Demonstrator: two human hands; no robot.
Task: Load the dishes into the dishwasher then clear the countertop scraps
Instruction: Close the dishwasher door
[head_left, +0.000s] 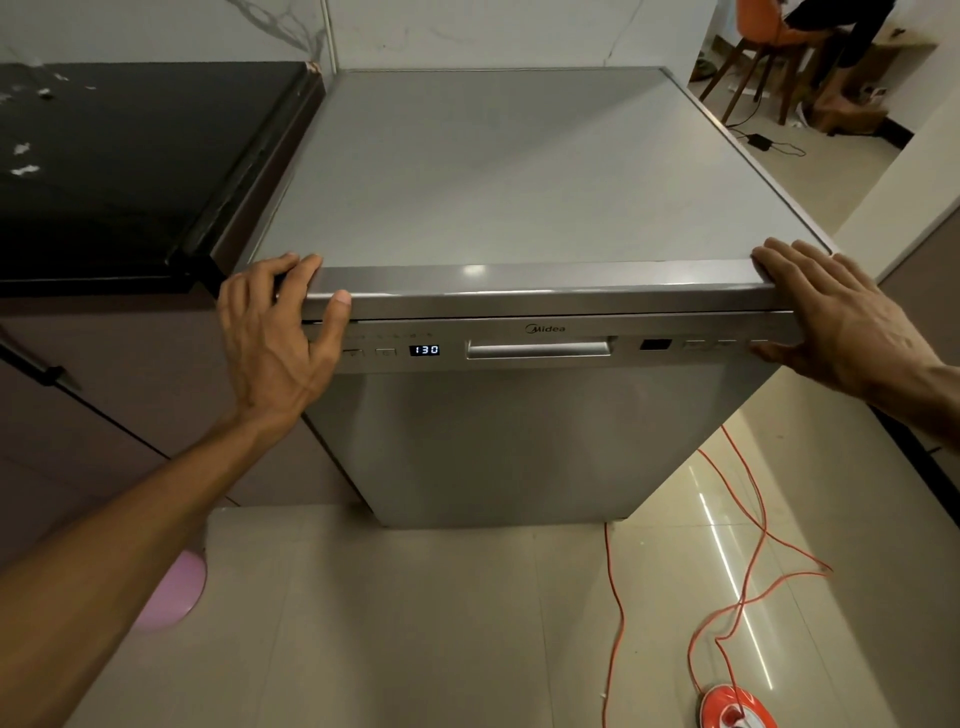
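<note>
One silver freestanding dishwasher (519, 415) stands on the tiled floor just beside a dark countertop (130, 156), its door closed, its display (425, 349) reading 130 and one recessed handle (538, 349) at the centre of the control strip. Two hands are on it: the left hand (275, 332) curls over the front-left top corner, thumb on the front lip, and the right hand (836, 317) lies with straight fingers over the front-right corner. Several white scraps (23, 169) lie on the countertop.

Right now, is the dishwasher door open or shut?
Shut. The dishwasher door sits flush under the top edge, handle untouched; its display is lit, reading 130.
</note>
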